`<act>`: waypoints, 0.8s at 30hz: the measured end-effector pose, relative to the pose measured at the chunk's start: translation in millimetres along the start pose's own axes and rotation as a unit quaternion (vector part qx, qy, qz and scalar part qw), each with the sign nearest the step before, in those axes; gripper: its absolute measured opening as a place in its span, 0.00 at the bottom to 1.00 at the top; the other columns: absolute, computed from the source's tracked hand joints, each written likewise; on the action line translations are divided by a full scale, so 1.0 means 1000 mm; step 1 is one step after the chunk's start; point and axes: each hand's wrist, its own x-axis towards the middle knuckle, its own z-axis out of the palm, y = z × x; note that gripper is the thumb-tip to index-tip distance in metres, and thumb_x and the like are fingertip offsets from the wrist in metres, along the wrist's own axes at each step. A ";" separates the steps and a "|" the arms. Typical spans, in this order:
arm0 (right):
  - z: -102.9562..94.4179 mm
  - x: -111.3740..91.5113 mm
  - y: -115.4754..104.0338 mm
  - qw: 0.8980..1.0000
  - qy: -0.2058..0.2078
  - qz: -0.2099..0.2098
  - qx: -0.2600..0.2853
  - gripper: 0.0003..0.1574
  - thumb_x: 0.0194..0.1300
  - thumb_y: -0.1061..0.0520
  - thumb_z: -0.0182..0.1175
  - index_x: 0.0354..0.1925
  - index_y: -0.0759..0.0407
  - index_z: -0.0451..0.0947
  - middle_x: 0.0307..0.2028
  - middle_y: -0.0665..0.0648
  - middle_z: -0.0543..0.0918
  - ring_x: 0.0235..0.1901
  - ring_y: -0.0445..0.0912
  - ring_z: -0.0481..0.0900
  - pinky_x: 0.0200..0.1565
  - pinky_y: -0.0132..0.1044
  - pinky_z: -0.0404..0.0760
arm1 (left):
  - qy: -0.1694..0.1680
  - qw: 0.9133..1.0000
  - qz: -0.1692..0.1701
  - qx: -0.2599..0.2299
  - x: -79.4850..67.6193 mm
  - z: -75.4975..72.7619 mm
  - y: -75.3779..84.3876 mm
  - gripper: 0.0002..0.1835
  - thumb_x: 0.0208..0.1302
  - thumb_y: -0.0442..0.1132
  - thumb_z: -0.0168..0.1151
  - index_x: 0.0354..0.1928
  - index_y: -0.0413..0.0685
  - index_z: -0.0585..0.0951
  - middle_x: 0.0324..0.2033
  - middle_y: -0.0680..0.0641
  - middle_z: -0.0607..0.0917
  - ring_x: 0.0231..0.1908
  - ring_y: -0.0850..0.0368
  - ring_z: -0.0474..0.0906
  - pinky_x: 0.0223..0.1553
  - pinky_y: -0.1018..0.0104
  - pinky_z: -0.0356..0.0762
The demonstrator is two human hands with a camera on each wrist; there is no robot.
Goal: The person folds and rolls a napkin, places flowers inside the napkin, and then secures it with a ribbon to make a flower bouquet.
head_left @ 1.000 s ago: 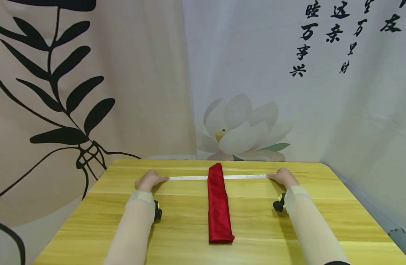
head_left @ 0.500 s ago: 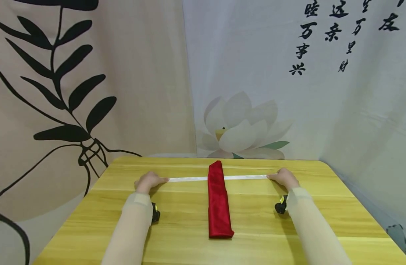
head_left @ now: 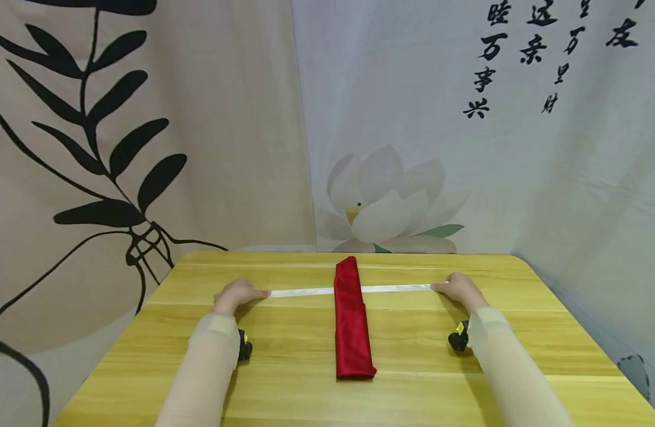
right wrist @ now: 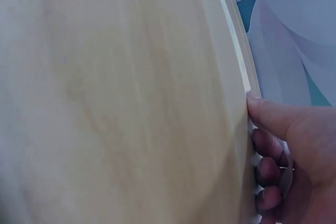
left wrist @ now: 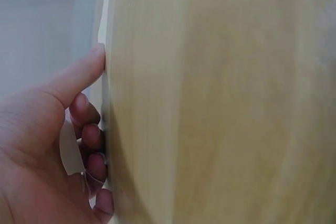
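Note:
A narrow white ribbon (head_left: 396,289) stretches straight across the far part of the table. It runs beneath a long folded red cloth (head_left: 354,332), which hides its middle. At the ribbon's left end my left hand (head_left: 238,293) pinches it between thumb (left wrist: 86,72) and curled fingers; a loose tail of ribbon (left wrist: 71,150) hangs by the palm. My right hand (head_left: 460,289) grips the other end, its thumb (right wrist: 265,114) pressed on the ribbon and a bit of tail showing behind the fingers. The cloth lies lengthwise, pointing away from me, midway between both hands.
The wooden table (head_left: 295,367) has its far edge just beyond the cloth's far end. Behind it hangs a pale curtain (head_left: 242,118) printed with dark leaves, a lotus and characters. Black wrist cameras (head_left: 458,337) sit on the inner sides of both wrists.
Both hands have drawn the taut ribbon slightly toward me, so it crosses a little farther down from the cloth's far end. The head view has shifted slightly.

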 end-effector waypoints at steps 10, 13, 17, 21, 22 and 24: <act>0.002 -0.007 0.005 1.000 -0.006 -0.001 0.004 0.35 0.66 0.43 0.60 0.50 0.76 0.74 0.48 0.73 0.78 0.38 0.56 0.75 0.42 0.53 0.73 | -0.012 1.000 0.009 0.019 -0.004 -0.001 -0.001 0.38 0.58 0.62 0.64 0.54 0.34 0.76 0.55 0.34 0.77 0.55 0.31 0.69 0.56 0.27 0.52; -0.001 -0.011 0.004 1.000 -0.009 -0.008 0.003 0.37 0.67 0.44 0.59 0.52 0.78 0.72 0.51 0.76 0.76 0.43 0.61 0.75 0.46 0.56 0.73 | -0.014 1.000 0.015 0.018 -0.007 -0.003 -0.001 0.38 0.58 0.62 0.64 0.55 0.32 0.76 0.55 0.33 0.76 0.56 0.29 0.68 0.57 0.25 0.50; -0.002 -0.016 0.004 1.000 -0.014 -0.014 0.006 0.39 0.67 0.44 0.58 0.55 0.81 0.69 0.55 0.79 0.72 0.51 0.67 0.73 0.52 0.60 0.71 | -0.021 1.000 0.019 0.009 -0.011 -0.004 0.000 0.39 0.59 0.60 0.65 0.57 0.30 0.73 0.57 0.31 0.74 0.58 0.27 0.65 0.58 0.24 0.45; 0.000 -0.019 0.006 1.000 -0.011 -0.019 0.012 0.34 0.66 0.44 0.60 0.49 0.78 0.74 0.47 0.74 0.78 0.40 0.59 0.75 0.45 0.54 0.74 | -0.026 0.999 0.019 0.010 -0.014 -0.004 -0.001 0.38 0.59 0.59 0.65 0.56 0.31 0.74 0.56 0.31 0.75 0.58 0.27 0.65 0.57 0.23 0.43; 0.001 -0.018 0.007 1.000 -0.009 -0.019 0.016 0.31 0.66 0.45 0.61 0.42 0.75 0.76 0.40 0.71 0.79 0.34 0.55 0.74 0.40 0.51 0.74 | -0.026 0.999 0.019 0.012 -0.015 -0.004 -0.001 0.37 0.59 0.59 0.65 0.55 0.31 0.74 0.56 0.32 0.75 0.58 0.27 0.65 0.57 0.23 0.43; 0.004 -0.018 0.009 0.999 -0.003 -0.025 0.023 0.25 0.65 0.45 0.62 0.30 0.68 0.74 0.27 0.62 0.76 0.26 0.49 0.68 0.33 0.44 0.71 | -0.026 0.999 0.019 0.016 -0.016 -0.004 -0.002 0.37 0.59 0.59 0.65 0.54 0.32 0.75 0.55 0.32 0.75 0.58 0.27 0.66 0.57 0.22 0.43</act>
